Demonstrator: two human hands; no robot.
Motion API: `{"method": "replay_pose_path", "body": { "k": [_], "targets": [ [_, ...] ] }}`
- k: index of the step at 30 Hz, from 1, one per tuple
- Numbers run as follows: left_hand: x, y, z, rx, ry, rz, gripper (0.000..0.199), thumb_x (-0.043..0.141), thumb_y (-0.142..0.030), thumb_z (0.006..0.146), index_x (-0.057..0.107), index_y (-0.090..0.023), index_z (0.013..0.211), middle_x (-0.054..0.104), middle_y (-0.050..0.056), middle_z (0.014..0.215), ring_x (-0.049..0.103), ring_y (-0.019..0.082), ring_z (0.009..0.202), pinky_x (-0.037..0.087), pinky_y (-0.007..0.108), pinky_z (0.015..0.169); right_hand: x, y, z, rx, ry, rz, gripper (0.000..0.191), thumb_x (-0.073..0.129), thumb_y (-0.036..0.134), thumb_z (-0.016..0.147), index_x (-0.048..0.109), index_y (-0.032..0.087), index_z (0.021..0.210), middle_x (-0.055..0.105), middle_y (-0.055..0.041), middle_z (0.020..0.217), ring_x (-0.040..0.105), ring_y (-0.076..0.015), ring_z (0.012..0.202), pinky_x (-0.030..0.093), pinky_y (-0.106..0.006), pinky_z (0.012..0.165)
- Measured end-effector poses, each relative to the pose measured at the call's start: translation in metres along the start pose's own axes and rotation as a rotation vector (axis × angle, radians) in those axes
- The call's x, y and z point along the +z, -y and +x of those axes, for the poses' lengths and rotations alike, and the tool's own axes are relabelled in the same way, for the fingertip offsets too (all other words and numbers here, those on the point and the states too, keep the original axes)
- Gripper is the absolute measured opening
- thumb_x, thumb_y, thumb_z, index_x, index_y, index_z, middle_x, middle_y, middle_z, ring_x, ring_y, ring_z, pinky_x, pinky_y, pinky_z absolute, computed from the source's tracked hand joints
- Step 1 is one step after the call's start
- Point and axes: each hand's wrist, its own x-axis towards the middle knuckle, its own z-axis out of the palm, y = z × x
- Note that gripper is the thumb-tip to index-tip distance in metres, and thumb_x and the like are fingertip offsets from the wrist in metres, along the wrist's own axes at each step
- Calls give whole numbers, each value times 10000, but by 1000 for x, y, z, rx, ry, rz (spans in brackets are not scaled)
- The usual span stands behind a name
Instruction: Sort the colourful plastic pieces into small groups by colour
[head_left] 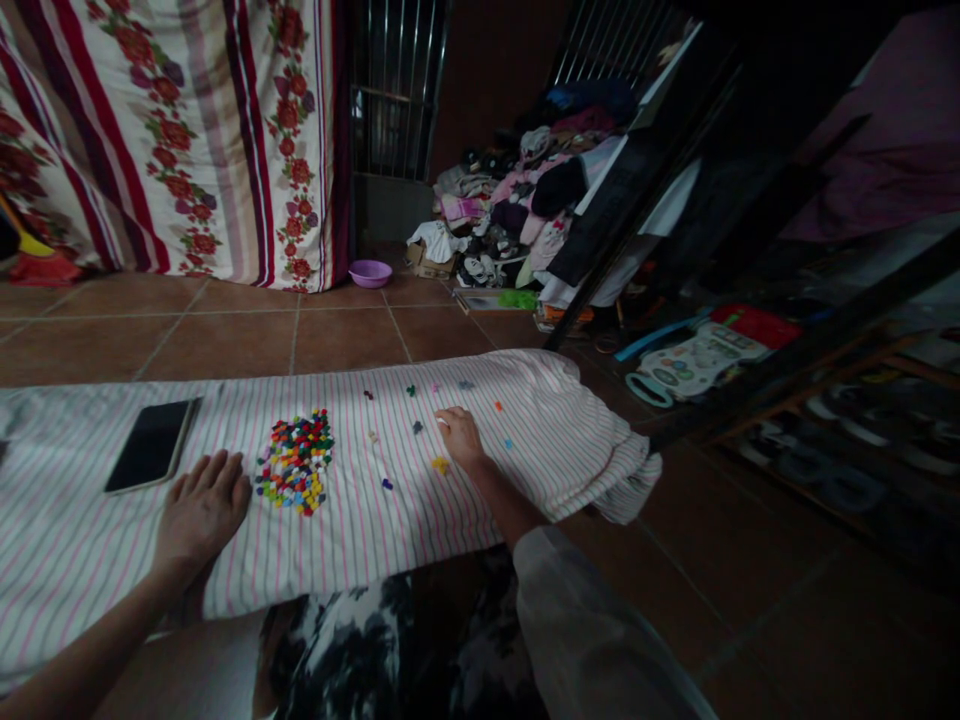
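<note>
Many small coloured pieces lie in a pile (pixel 298 460) on the striped cloth (pixel 360 540). My left hand (pixel 206 498) rests flat just left of the pile, fingers stretched out, holding nothing. To the right, my right hand (pixel 460 436) is low over the cloth, its fingers pinched at a small white piece (pixel 442 421). Little groups lie around it: yellow pieces (pixel 440 465), grey pieces (pixel 418 427), dark blue pieces (pixel 387 484), green pieces (pixel 411 390), an orange piece (pixel 499 406) and a light blue piece (pixel 508 443).
A dark phone (pixel 152 445) lies on the cloth beyond my left hand. On the tiled floor are a purple basin (pixel 370 273) and a heap of clothes (pixel 525 200). A dark metal post (pixel 592 290) rises past the cloth's right end.
</note>
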Motion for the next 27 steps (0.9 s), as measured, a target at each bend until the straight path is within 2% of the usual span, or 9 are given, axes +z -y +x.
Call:
{"method": "replay_pose_path", "body": {
  "k": [7, 12, 16, 19, 23, 27],
  "targets": [
    [-4, -1, 1, 10, 26, -8, 557, 284, -355, 886, 573, -112, 1297, 564, 188, 1395, 442, 341, 1365, 354, 513, 1100, -8, -4, 3, -7, -92, 106, 288, 507, 103, 837, 728, 176, 1007, 700, -100, 1036, 617, -203, 1000, 474, -349, 959],
    [-3, 0, 1, 2, 16, -29, 527, 323, -353, 881, 569, -151, 1301, 583, 162, 1381, 451, 336, 1359, 359, 506, 1095, -27, -10, 2, 111, -222, 151, 331, 439, 122, 832, 722, 159, 1000, 709, -117, 1019, 634, -215, 980, 489, -360, 951],
    [-2, -1, 0, -6, 13, -7, 541, 294, -353, 900, 572, -111, 1297, 565, 172, 1401, 451, 338, 1360, 339, 497, 1114, -37, -17, -9, 177, -306, 189, 332, 428, 159, 820, 723, 176, 971, 721, -109, 976, 649, -216, 928, 509, -368, 920],
    [-3, -2, 0, -13, 5, -1, 534, 303, -358, 897, 564, -141, 1310, 570, 162, 1399, 458, 327, 1357, 347, 493, 1107, -38, -17, -23, 163, -325, 217, 332, 423, 174, 810, 724, 182, 951, 726, -103, 959, 655, -214, 925, 522, -363, 897],
    [-4, -2, 0, -3, 19, -7, 559, 286, -358, 897, 562, -107, 1313, 562, 187, 1400, 449, 341, 1359, 334, 494, 1110, -33, -4, -41, 117, -319, 249, 322, 428, 194, 819, 726, 198, 941, 729, -96, 951, 663, -211, 921, 535, -358, 879],
    [-4, -4, 0, -26, 28, 25, 575, 235, -386, 924, 548, -128, 1330, 548, 151, 1426, 431, 316, 1373, 318, 466, 1116, -24, 31, -55, 15, -221, 302, 314, 439, 183, 832, 726, 209, 955, 726, -81, 948, 666, -199, 936, 535, -342, 893]
  ]
}}
